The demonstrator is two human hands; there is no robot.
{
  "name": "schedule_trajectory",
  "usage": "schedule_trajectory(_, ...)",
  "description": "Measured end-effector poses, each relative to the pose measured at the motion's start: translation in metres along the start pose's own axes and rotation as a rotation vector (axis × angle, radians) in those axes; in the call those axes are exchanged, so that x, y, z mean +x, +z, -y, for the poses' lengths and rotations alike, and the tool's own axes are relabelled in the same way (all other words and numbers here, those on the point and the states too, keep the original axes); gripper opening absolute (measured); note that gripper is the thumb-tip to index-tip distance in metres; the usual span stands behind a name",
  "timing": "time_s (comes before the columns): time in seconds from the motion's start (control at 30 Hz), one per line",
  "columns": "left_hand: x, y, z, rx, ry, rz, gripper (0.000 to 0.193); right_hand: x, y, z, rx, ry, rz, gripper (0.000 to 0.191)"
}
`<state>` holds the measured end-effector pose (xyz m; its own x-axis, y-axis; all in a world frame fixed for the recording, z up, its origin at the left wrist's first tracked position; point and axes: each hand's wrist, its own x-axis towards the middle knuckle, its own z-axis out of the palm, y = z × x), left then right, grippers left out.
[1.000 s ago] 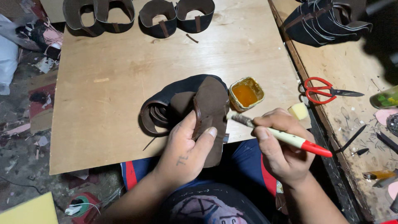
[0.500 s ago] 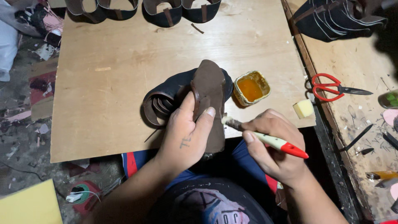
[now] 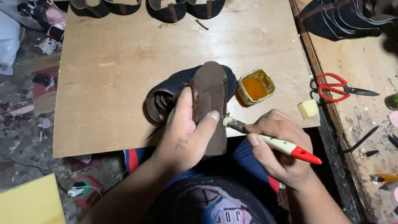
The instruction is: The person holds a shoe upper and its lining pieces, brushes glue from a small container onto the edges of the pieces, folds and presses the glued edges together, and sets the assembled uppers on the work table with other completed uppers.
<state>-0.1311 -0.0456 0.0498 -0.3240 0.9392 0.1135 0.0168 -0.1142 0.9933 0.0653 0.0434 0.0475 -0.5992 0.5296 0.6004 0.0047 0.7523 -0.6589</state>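
My left hand [image 3: 184, 135] grips a brown sandal sole [image 3: 211, 99] with dark straps [image 3: 166, 97], holding it sole-up at the near edge of a plywood board [image 3: 120, 70]. My right hand [image 3: 277, 143] holds a small brush [image 3: 286, 145] with a cream handle and red end; its bristle tip sits at the sole's right edge. A small open tin of orange glue [image 3: 256, 86] stands on the board just right of the sandal.
Several dark sandal uppers [image 3: 166, 8] line the board's far edge. A stack of dark cut pieces [image 3: 344, 18], red-handled scissors [image 3: 336, 88] and small tools lie on the bench at right. A yellow block [image 3: 308, 108] sits at the board's right corner. Scraps litter the floor [image 3: 25, 103].
The brush tip has moved from near the glue tin down to the sole's right edge. My left hand has kept its hold on the sandal.
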Motion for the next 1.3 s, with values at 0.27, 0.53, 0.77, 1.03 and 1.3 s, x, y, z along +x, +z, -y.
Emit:
schedule_trajectory(0.27, 0.000, -0.004, 0.014, -0.182, 0.097, 0.045, 0.052, -0.003, -0.004, -0.003, 0.015, 0.018, 0.043, 0.010)
schedule_trajectory(0.53, -0.009, -0.033, 0.004, -0.047, 0.297, -0.244, 0.058, -0.018, 0.010, -0.050, 0.049, 0.135, -0.062, 0.011)
schedule_trajectory(0.77, -0.026, -0.065, 0.000, -0.285, 0.227, -0.398, 0.068, -0.049, 0.070, -0.083, 0.082, 0.514, 0.680, 0.034)
schedule_trajectory(1.03, -0.046, -0.075, 0.009, -0.582, -0.110, -0.301, 0.075, -0.027, 0.150, -0.172, -0.002, 0.447, 0.513, 0.043)
schedule_trajectory(1.3, -0.043, -0.079, 0.045, -0.170, -0.277, -0.257, 0.090, 0.058, 0.167, -0.218, 0.091, 0.874, 0.523, 0.047)
